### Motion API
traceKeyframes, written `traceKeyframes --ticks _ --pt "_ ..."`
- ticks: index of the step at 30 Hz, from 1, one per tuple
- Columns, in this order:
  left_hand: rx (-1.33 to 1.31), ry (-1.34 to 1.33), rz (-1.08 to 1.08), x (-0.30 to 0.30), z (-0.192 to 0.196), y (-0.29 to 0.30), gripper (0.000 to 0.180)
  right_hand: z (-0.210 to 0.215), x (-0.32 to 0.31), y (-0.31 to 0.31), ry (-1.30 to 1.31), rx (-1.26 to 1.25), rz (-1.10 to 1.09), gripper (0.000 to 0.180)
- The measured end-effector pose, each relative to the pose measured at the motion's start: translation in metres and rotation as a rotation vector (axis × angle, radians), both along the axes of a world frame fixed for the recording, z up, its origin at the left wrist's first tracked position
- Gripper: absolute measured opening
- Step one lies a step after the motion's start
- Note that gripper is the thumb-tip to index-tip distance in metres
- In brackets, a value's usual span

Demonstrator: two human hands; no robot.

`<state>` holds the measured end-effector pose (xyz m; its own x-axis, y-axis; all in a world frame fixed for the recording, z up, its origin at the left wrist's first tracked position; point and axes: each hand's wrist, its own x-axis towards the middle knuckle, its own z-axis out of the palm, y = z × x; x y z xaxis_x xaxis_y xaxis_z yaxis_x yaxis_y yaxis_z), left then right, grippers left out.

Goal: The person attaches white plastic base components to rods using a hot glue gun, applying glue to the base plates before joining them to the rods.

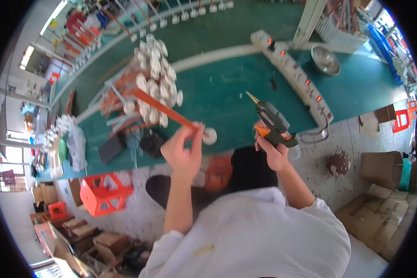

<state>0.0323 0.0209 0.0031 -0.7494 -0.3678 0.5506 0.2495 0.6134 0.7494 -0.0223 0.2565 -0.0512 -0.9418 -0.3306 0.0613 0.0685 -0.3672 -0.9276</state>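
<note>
Biggest thing first: my green worktop [204,104] is pretty crowded on the left, with a heap of sticks with round white ends [154,69] lying every which way. The far end of what I'm holding crosses that heap from up here (can't tell if it touches), so 1 careless swing could probably send a few sliding.

Over on the right is the long white power strip [295,74], red lights on, with a looped cord [316,136] at the worktop edge. Can't make out if it feeds my gun, but if so, a snag could yank my aim off.

My right grip [274,153] is wrapped around the dark green glue gun [274,118], nozzle up and leftward. Can't tell if the trigger's squeezed; pressing early might dribble glue. If that tip's hot, bringing my 2 grips together sloppily = burnt fingertip.

My left grip [183,148] is pinching the flat brown strip [164,109] over the worktop near its lower end, white disc [210,136] right by my fingertips. Can't tell if they're joined; if not, a loose pinch could let the disc twist or drop.
</note>
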Motion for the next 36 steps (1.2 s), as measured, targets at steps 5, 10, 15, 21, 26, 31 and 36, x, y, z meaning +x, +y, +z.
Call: traceKeyframes --ticks 5,10,15,21,26,31,36 --pt "0.057 -0.005 -0.021 0.001 -0.011 -0.001 0.011 0.015 0.036 0.001 0.094 0.291 0.163 0.033" --pt "-0.054 -0.119 -0.040 0.002 0.001 -0.004 0.012 0.005 0.041 -0.006 0.322 0.517 0.218 0.023" --pt "-0.099 -0.275 -0.095 0.002 -0.002 -0.010 0.013 0.006 0.051 -0.011 0.307 0.541 0.171 0.020" --pt "-0.122 -0.344 -0.081 -0.004 0.001 -0.015 0.016 0.009 0.051 -0.007 0.138 0.567 0.185 0.019" --pt "-0.215 -0.365 -0.093 -0.006 -0.002 -0.016 0.018 0.007 0.050 -0.016 0.210 0.597 0.174 0.017" --pt "-0.290 -0.276 -0.092 -0.006 -0.004 -0.014 0.020 0.002 0.053 -0.025 0.276 0.703 0.128 0.021" --pt "-0.293 -0.307 -0.080 -0.007 -0.004 -0.016 0.019 -0.004 0.051 -0.030 0.343 0.730 0.094 0.018"
